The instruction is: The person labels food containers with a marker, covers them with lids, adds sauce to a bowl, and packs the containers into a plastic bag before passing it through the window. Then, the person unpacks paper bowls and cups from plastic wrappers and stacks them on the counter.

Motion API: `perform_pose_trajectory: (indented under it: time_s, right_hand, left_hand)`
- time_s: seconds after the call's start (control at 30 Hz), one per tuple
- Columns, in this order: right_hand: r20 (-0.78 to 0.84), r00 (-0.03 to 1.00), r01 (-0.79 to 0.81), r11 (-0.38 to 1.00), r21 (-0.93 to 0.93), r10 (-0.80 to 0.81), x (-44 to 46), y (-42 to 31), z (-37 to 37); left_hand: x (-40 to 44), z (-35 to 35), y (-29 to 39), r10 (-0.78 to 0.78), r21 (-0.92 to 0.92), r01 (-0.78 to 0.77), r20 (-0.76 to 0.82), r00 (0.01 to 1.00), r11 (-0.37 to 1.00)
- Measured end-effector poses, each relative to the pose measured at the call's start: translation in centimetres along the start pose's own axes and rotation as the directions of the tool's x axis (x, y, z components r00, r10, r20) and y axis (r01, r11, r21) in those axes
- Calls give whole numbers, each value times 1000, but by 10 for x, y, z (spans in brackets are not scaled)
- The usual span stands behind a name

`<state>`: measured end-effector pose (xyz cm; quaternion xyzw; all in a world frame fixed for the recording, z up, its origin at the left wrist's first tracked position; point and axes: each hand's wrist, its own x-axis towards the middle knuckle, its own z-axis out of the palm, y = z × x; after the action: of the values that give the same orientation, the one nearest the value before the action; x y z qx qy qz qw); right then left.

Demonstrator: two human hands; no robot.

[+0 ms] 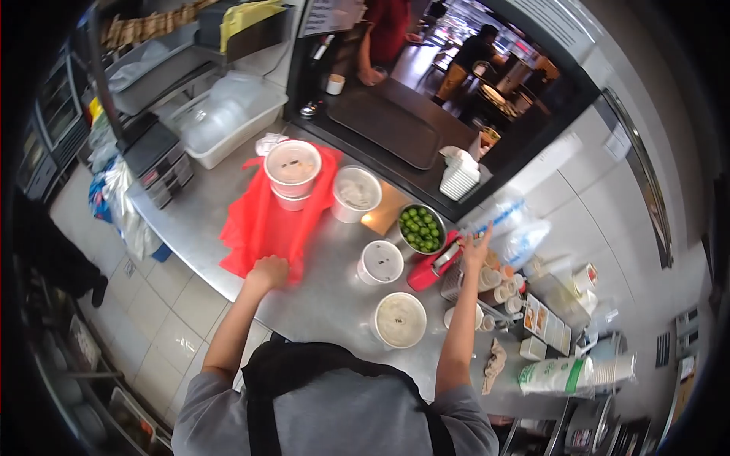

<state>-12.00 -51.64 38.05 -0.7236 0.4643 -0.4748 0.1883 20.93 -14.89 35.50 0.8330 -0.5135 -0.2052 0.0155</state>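
My left hand is closed on the near edge of a red plastic bag spread on the steel counter. Two stacked lidded white tubs stand on the bag's far part. My right hand is stretched out with its fingers apart, near clear plastic bags by the wall; whether it touches them I cannot tell. Left of that hand are a metal container of green limes and a red tape dispenser. More lidded tubs stand nearby: one beside the bag, a smaller one and a nearer one.
Beyond the counter, a pass-through window holds a dark tray and a stack of white containers. Small bottles and wrapped cups line the right side. A white bin of plastic bags stands back left. People are visible beyond the window.
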Motion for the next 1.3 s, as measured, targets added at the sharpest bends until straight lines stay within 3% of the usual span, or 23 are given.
perform_pose_trajectory:
  time_s: [0.03, 0.07, 0.13, 0.2, 0.33, 0.37, 0.47, 0.5, 0.53, 0.6, 0.67, 0.73, 0.8, 0.83, 0.93, 1.0, 1.17, 1.3]
  right_hand:
    - [2, 996, 92, 995, -45, -92, -6, -3, -5]
    - [30, 996, 86, 996, -32, -85, -7, 5, -12]
    - [113, 994, -15, 998, 63, 8, -16, 7, -19]
    - [229, 959, -217, 955, 204, 169, -26, -6, -34]
    - [78, 993, 82, 995, 63, -87, -36, 19, -42]
    - [48, 990, 128, 990, 56, -131, -39, 11, -46]
    - [250, 954, -212, 960, 182, 164, -72, -56, -81]
    - [336, 919, -258, 959, 114, 207, -84, -53, -89]
    - [418, 873, -295, 955, 41, 252, -97, -49, -98]
    - [596, 761, -267, 961, -70, 255, -127, -49, -113]
    - [636, 629, -302, 894, -331, 447, -158, -49, -117]
    - [735, 433, -542, 802, -250, 521, -195, -12, -116]
    - [788, 248, -665, 690, -284, 563, -216, -50, -113]
    - [760, 315, -746, 643, -173, 569, -230, -56, -104]
    - [652, 450, -870, 465, 165, 610, -265, -65, -85]
    - [602, 473, -881, 325, 344, 644, -273, -65, -73]
    - [611, 501, -864, 394, 313, 613, -269, -75, -66]
    - [789, 458, -871, 386, 306, 410, -251, -137, -37]
  left_hand:
    - [-5, 0, 1, 4, -16, -4, -22, 1000, 1000]
    - [-7, 5, 0, 3, -1, -3, -15, 1000, 1000]
    - [-8, 16, -1, 13, 37, -13, 0, 1000, 999]
    - [-17, 22, 3, 55, 9, -55, 45, 997, 998]
    - [-43, -31, 37, 143, -175, -97, 277, 950, 980]
    - [-46, -38, 39, 83, -229, -30, 223, 971, 973]
    - [-34, -43, 31, -200, -256, 184, -36, 979, 949]
    - [-26, -26, 17, -113, -180, 51, -357, 927, 982]
    - [-21, -9, 3, 1, -62, -52, -634, 774, 997]
    - [-34, -15, -7, -19, 142, 133, -608, 793, 981]
    - [-38, -9, -30, -88, 254, 321, -645, 759, 912]
    - [-34, 19, -72, -179, 258, 510, -731, 658, 821]
    - [-48, 4, -94, -532, -83, 571, -489, 691, 817]
    - [-55, 0, -103, -658, -245, 611, -314, 684, 752]
    - [-63, 24, -137, -420, -118, 409, -406, 812, 905]
    - [-76, 2, -115, -457, -253, 386, -362, 812, 887]
    - [-96, -9, -119, -372, -391, 210, -401, 837, 896]
    - [-102, -18, -123, -281, -427, 92, -405, 870, 900]
